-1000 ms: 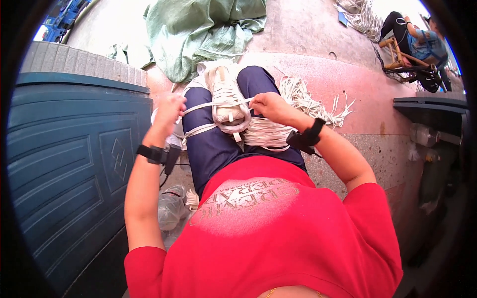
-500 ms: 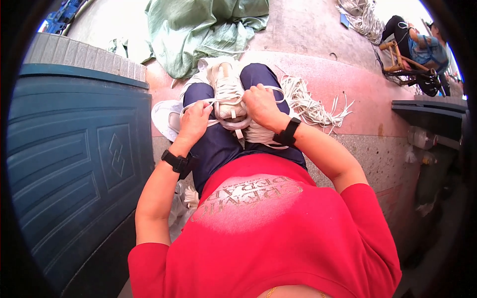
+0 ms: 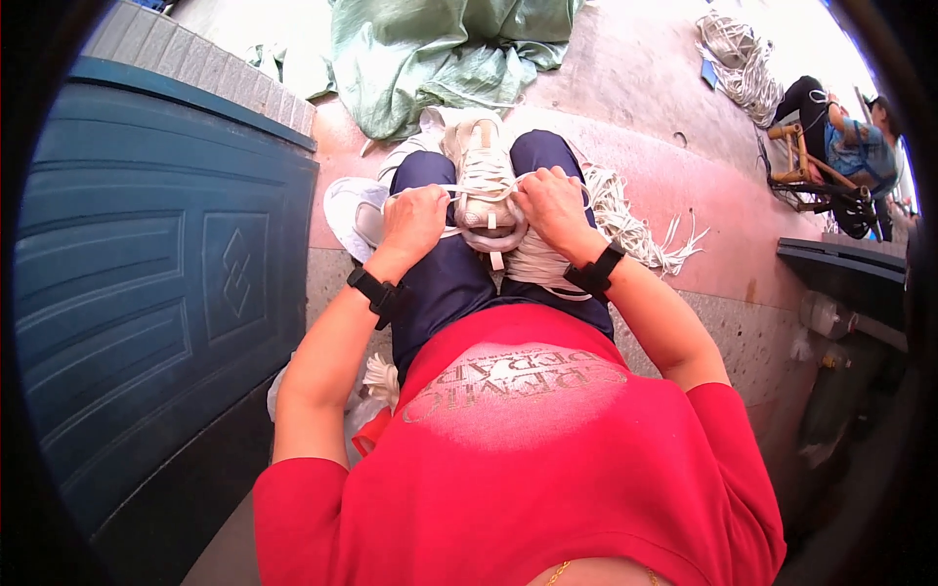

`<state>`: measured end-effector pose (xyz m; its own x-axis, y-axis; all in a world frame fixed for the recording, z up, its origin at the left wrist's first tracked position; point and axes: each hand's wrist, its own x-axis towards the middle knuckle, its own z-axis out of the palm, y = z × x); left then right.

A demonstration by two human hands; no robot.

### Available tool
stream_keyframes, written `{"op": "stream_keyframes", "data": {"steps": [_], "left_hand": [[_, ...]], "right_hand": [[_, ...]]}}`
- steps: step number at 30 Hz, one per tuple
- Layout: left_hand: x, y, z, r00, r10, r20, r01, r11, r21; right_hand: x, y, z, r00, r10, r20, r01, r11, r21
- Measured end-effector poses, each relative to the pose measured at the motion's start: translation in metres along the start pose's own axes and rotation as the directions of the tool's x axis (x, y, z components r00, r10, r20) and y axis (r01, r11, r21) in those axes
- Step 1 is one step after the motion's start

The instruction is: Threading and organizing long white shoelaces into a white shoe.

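A cream lace-up sneaker point(image 3: 483, 161) lies between my knees, with its heel end toward me. White laces criss-cross its top. Left of the heel, my left hand point(image 3: 416, 223) is closed, pinching a white shoelace point(image 3: 459, 189) that runs across to the shoe. On the other side, my right hand point(image 3: 555, 207) is closed on a lace end by the shoe's collar, and a loop hangs beside it. Another white shoe point(image 3: 344, 210) rests beside my left leg. Between my thighs sits a bundle of white laces point(image 3: 535, 262).
Loose white laces point(image 3: 625, 220) spread right of my knee. Ahead lies a green sheet point(image 3: 410, 68). A blue panelled door point(image 3: 147, 254) stands at left. Far right, a person point(image 3: 860, 146) sits near a bamboo chair point(image 3: 796, 156) and a heap of laces point(image 3: 747, 73).
The view has shifted, so everything sits farther right. My left hand has risen slightly beside the heel, and my right hand has turned its fingers toward the shoe. Both still grip laces.
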<state>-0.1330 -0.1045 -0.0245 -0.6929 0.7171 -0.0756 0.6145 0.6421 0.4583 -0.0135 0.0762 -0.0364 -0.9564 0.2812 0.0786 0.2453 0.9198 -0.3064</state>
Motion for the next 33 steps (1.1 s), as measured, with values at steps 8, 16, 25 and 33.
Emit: {"op": "stream_keyframes", "data": {"steps": [8,16,25,33], "left_hand": [[0.017,0.009,0.001,0.955,0.29,0.061,-0.293,0.898,0.329],[-0.001,0.024,0.012,0.944,0.259,-0.204,-0.214,0.952,0.217],[0.009,0.016,0.001,0.875,0.484,-0.023,-0.467,0.854,0.229],[0.012,0.03,0.002,0.865,0.464,0.191,-0.482,0.661,0.575]], "right_hand": [[0.002,0.002,-0.002,0.998,-0.034,0.054,0.036,0.999,-0.033],[-0.003,-0.01,-0.006,0.988,-0.153,-0.035,0.153,0.988,0.003],[0.008,0.002,-0.013,0.919,-0.363,0.154,0.374,0.926,-0.055],[0.012,0.003,-0.01,0.893,-0.384,0.235,0.42,0.898,-0.129]]}}
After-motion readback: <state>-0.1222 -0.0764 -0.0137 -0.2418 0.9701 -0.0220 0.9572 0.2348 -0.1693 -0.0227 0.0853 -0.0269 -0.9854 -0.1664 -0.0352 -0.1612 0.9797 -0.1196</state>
